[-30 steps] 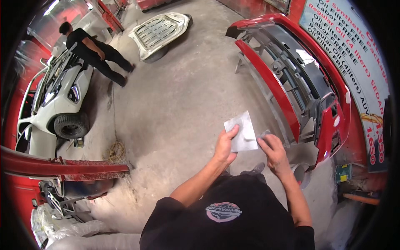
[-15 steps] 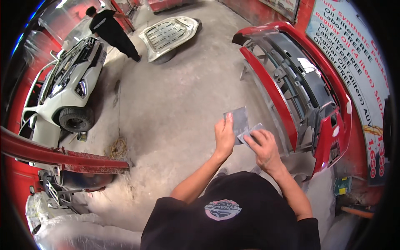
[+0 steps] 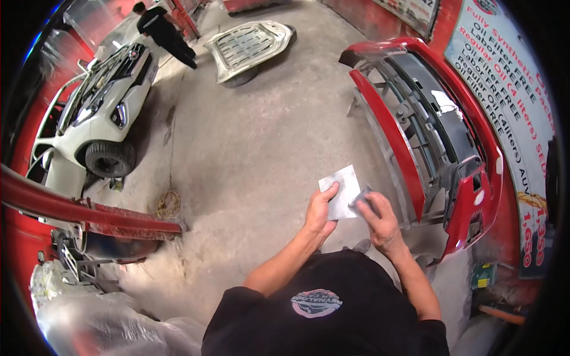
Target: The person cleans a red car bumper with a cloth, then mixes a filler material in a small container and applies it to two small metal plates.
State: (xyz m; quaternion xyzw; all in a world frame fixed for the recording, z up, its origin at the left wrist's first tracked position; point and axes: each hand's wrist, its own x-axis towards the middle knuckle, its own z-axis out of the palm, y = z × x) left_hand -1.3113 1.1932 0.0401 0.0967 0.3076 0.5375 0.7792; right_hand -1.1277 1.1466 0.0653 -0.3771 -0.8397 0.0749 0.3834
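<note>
A sheet of sandpaper [image 3: 343, 193], its pale back facing up, is pinched in my left hand [image 3: 319, 210], with the thumb on top. Beside its right edge, my right hand [image 3: 383, 221] closes its fingers on a smaller dark grey piece of sandpaper [image 3: 361, 198]. The fingers there are slightly blurred, and part of that piece is hidden. Both hands are in front of my body, above the floor. To their right lies a red car bumper [image 3: 462, 221] with a dark inner frame and a long red strip [image 3: 389, 139] along its near side.
A white car [image 3: 104, 115] with its front opened up stands on the left. A red beam [image 3: 95, 216] juts in below it. Farther off lies a pale slotted panel [image 3: 249, 47], and a person in black [image 3: 166, 35] stands near the car. Plastic sheeting [image 3: 119, 329] covers something at lower left.
The left-hand sheet now shows its pale back instead of its dark grey face. My right hand has shifted slightly down. The person in the distance has moved slightly in the picture as my view shifted.
</note>
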